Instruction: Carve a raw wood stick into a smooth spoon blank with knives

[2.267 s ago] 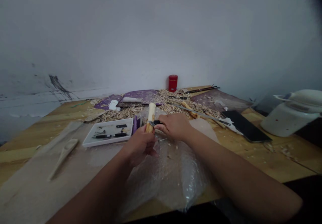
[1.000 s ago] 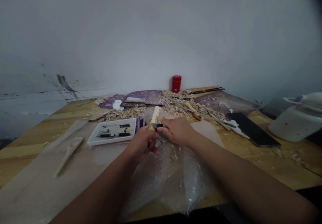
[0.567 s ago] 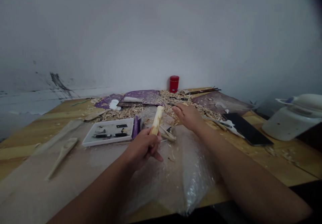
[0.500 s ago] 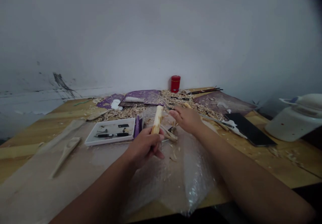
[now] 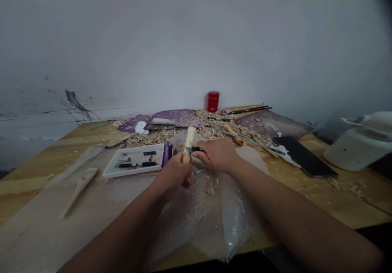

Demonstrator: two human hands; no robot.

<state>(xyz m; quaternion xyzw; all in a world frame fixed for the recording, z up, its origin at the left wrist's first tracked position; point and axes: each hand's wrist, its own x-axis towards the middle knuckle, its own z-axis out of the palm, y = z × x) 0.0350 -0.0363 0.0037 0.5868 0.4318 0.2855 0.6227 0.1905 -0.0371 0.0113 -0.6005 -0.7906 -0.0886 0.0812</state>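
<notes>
My left hand (image 5: 174,174) is wrapped round the lower end of a pale wooden stick (image 5: 188,142), which stands nearly upright over a sheet of clear bubble wrap (image 5: 211,211). My right hand (image 5: 216,154) is closed on a small dark-handled knife (image 5: 191,149). Its short blade lies against the right side of the stick, just above my left fingers. Loose wood chips lie on the wrap below both hands.
A white tray (image 5: 134,161) of small tools sits left of the stick, with a carved wooden spoon (image 5: 78,190) further left. Wood shavings (image 5: 211,128), a red can (image 5: 213,101), a long blade (image 5: 241,139), a black slab (image 5: 304,160) and a white pot (image 5: 361,142) lie behind and right.
My right hand, which had swung away toward the shavings half a second ago, has come back to the stick and the knife blade rests on it again. The left hand kept hold of the stick.
</notes>
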